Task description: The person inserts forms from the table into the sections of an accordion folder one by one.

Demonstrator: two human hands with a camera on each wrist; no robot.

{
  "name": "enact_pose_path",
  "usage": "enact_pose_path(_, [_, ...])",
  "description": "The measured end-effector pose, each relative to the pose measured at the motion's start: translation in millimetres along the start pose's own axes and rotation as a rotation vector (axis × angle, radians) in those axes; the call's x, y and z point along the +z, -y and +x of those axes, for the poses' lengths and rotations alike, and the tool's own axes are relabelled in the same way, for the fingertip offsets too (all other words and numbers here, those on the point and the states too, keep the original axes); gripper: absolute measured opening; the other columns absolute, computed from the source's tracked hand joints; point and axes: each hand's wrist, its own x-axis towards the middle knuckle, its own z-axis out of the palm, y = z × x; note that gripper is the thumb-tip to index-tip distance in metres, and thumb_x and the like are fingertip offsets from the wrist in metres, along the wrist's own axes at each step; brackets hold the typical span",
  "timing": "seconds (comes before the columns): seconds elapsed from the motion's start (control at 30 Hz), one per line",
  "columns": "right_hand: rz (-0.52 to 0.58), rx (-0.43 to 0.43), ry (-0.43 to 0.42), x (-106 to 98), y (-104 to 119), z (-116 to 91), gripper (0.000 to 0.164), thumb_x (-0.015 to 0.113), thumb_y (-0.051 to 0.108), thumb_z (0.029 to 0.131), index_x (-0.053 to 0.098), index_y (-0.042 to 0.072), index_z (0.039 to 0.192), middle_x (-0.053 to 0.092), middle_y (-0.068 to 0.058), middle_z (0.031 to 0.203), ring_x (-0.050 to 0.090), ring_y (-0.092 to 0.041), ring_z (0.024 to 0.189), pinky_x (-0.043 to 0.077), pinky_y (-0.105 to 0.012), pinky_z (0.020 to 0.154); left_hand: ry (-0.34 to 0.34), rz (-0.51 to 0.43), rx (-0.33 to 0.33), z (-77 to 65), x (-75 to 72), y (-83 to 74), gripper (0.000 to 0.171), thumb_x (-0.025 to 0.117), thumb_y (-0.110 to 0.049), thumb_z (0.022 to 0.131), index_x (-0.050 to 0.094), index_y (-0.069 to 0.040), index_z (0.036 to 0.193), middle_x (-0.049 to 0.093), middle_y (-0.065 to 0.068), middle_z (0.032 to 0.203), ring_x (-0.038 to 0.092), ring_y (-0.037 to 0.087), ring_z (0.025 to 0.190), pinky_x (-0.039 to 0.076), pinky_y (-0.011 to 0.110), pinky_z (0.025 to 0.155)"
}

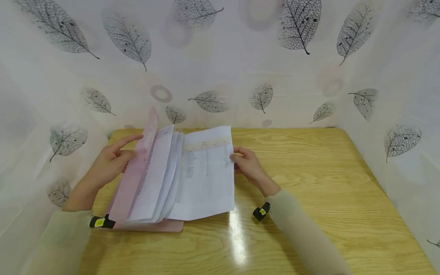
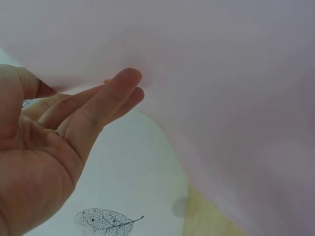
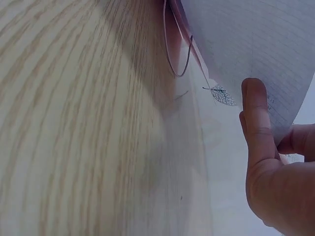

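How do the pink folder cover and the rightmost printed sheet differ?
Colour: the folder cover is pink with pale lettering; the printed sheet is white with dark text. Pose: the folder cover stands steeply; the printed sheet spreads out rightward. Hold: the left hand grips the folder cover, the right hand pinches the printed sheet. Both are held up.
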Motion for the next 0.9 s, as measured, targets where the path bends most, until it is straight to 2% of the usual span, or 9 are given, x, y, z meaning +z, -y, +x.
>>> enact_pose_path(0.2, [0.021,-0.005,-0.031,3.4,5.8,-0.5,0.038,0.053,0.011,0.105,0.061,-0.004,0.138,0.077,-0.020,0.108,0.075,-0.015,0.071,0.061,-0.029,0.066,0.007,-0.005,0.006,-0.4,0.5,0.7,0.050,0.051,-0.012,0.109,0.047,-0.013,0.159,0.034,-0.012,0.056,0.037,0.008,0.046,0.039,0.030,0.048])
enact_pose_path(0.53, [0.001,-0.055,-0.030,-7.1,14.8,-4.9,0.039,0.053,0.009,0.103,0.060,-0.010,0.136,0.078,-0.015,0.104,0.074,-0.010,0.072,0.061,-0.026,0.065,0.004,0.006,0.008,-0.3,0.0,-0.7,0.050,0.051,-0.012,0.109,0.048,-0.015,0.158,0.034,-0.011,0.055,0.036,0.009,0.045,0.036,0.033,0.046])
enact_pose_path(0.7, [0.013,-0.100,-0.040,-7.6,17.2,-5.2,0.039,0.054,0.011,0.103,0.062,-0.009,0.136,0.077,-0.020,0.110,0.075,-0.011,0.075,0.061,-0.026,0.065,0.001,0.014,-0.007,0.5,0.4,-1.2,0.050,0.051,-0.013,0.109,0.048,-0.015,0.159,0.034,-0.011,0.055,0.036,0.009,0.046,0.036,0.032,0.046])
enact_pose_path(0.9, [-0.013,-0.081,-0.040,-2.4,12.3,-2.4,0.038,0.056,0.010,0.104,0.061,-0.007,0.137,0.076,-0.027,0.111,0.076,-0.012,0.074,0.062,-0.029,0.065,-0.004,0.022,-0.009,0.2,0.6,-0.6,0.050,0.051,-0.013,0.109,0.048,-0.016,0.159,0.034,-0.011,0.055,0.036,0.009,0.046,0.036,0.032,0.047])
